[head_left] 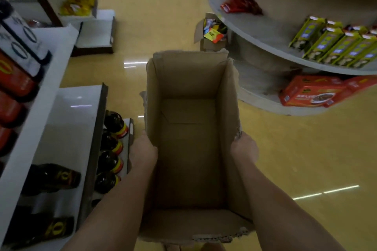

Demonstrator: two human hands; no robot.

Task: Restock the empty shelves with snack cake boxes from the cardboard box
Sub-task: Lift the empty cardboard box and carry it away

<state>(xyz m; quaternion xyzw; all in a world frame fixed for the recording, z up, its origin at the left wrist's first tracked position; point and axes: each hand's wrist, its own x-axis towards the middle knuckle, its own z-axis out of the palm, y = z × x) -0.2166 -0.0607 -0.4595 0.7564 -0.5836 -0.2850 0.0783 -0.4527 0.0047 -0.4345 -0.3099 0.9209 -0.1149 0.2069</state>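
Note:
An open brown cardboard box (189, 128) is held in front of me above the floor, and its inside shows nothing in it. My left hand (142, 152) grips its left wall, with the fingers hidden behind the cardboard. On the right wall, my right hand (244, 147) grips in the same way. Green and yellow snack cake boxes (334, 45) stand in a row on the round shelf at the right.
White shelving (67, 120) on the left carries dark bottles (111, 151) and red jars. The round grey shelf unit (263, 32) at the right has red boxes (314, 91) on its bottom tier. A second opened carton (212, 32) with packets sits on the yellow floor ahead.

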